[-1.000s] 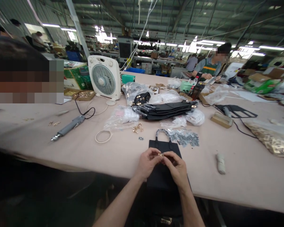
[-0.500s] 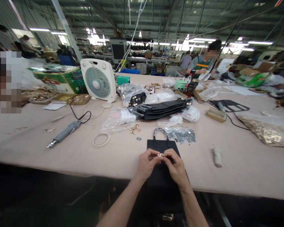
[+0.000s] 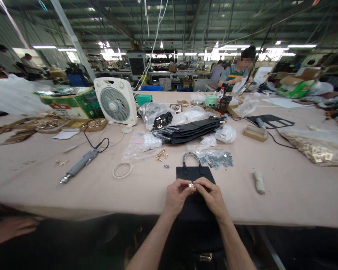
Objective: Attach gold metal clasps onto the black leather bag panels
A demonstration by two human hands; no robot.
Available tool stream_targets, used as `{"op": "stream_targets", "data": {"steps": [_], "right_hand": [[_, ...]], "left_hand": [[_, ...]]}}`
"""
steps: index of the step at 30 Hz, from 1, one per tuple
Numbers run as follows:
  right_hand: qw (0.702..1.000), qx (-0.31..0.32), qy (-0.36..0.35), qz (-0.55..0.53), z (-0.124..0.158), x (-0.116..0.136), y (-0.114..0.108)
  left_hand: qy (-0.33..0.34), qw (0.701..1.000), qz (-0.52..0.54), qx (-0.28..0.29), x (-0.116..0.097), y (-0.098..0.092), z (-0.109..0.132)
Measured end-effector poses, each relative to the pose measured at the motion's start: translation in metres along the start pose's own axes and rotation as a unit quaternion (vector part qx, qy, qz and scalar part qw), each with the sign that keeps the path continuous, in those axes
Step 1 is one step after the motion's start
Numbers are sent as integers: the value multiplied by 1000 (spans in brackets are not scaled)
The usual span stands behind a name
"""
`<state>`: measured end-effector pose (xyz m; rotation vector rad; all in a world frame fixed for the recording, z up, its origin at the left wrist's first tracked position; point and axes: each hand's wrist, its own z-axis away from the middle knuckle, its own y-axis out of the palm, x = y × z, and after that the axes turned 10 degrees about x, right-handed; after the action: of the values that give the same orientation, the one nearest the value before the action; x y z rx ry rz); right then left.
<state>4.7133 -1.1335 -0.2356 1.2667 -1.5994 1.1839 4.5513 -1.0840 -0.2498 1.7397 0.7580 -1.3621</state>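
Between my fingertips is a small shiny gold metal fitting (image 3: 191, 185), its exact kind too small to make out. My left hand (image 3: 177, 195) pinches it from the left and my right hand (image 3: 210, 193) from the right. Both are closed over a black handbag (image 3: 193, 172), which lies at the table's front edge with its wrapped handle pointing away from me. Just beyond the bag spread many small grey metal plates (image 3: 221, 159). A single plate (image 3: 166, 166) and a cluster of gold fittings (image 3: 161, 155) lie to the left.
An electric screwdriver (image 3: 80, 167) and a white tape ring (image 3: 122, 170) lie left. A fan (image 3: 115, 101) stands behind them. Stacked black bag pieces (image 3: 191, 129) are ahead, a grey wrapped roll (image 3: 259, 182) right. Another person's hand (image 3: 12, 229) shows at lower left; a co-worker (image 3: 236, 73) sits across.
The view has shifted slightly. Both hands stay over the bag, still pinching the gold fitting, which looks turned a little. At left, the neighbouring person has moved and a hand has appeared low down.
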Motion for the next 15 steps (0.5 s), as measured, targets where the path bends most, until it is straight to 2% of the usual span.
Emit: {"op": "stream_targets", "data": {"steps": [5,10,15], "right_hand": [[1000,-8,1,25,0,5,2],[1000,-3,21,8,-1,7,1],[986,-5,96,-137,-2,-5,3]], "left_hand": [[49,991,-121,-3,-4,-1,3],[77,986,-147,17,-7,0,5],[105,986,-131,19,-7,-1,3]]}}
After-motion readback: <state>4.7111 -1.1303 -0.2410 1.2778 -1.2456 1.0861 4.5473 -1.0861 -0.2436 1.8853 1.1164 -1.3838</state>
